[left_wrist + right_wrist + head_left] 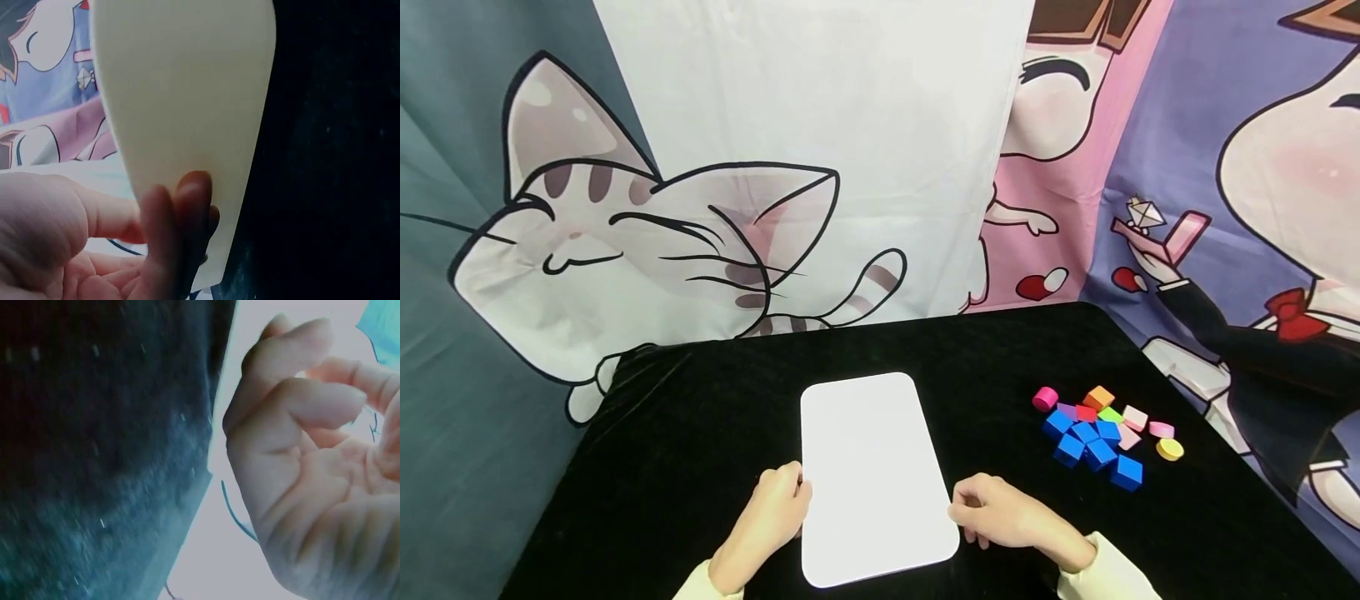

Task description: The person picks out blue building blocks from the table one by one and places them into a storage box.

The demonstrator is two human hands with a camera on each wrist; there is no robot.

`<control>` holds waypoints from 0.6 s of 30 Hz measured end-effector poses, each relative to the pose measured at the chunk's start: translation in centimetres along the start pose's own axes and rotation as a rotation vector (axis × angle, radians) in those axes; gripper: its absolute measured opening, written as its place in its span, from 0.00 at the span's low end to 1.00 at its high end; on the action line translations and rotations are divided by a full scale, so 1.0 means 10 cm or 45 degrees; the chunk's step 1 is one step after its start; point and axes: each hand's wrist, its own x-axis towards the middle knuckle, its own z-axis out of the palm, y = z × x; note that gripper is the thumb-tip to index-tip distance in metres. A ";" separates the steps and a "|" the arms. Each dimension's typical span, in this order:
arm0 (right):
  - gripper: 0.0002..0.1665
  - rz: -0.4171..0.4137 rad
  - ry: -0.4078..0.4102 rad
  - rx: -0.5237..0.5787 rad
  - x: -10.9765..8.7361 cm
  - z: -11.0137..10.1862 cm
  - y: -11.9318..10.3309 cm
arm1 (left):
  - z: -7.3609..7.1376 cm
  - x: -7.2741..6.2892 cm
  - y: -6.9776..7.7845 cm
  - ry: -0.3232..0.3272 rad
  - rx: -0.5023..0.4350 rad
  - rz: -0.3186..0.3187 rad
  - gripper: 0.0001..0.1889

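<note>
A blank white board [874,475] with rounded corners is held by its two long sides above the black cloth. My left hand [775,504] pinches its left edge. In the left wrist view, the fingers [195,194] of that hand lie against the pale face of the board [187,87], which stands out from the dark cloth. On the opposite side, my right hand [1000,510] pinches the right edge near the lower corner. Its fingers [269,425] are curled in the right wrist view, with a pale strip of the board's edge behind them.
Right of the board lies a group of small blocks: several blue cubes [1126,472], an orange block [1098,397], a magenta cylinder [1045,398] and a yellow disc [1169,449]. Black cloth [700,433] covers the table. A cartoon-printed curtain [865,125] hangs behind it.
</note>
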 end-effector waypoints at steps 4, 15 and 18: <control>0.16 -0.018 -0.008 -0.025 -0.02 -0.15 -0.03 | 0.01 0.00 -0.02 0.019 -0.023 -0.053 0.10; 0.13 -0.105 -0.043 -0.280 -0.29 -0.89 0.14 | 0.05 0.06 -0.03 0.245 0.223 0.050 0.04; 0.13 -0.088 -0.001 -0.348 -0.38 -1.03 0.22 | 0.05 0.07 0.01 0.254 0.243 0.055 0.04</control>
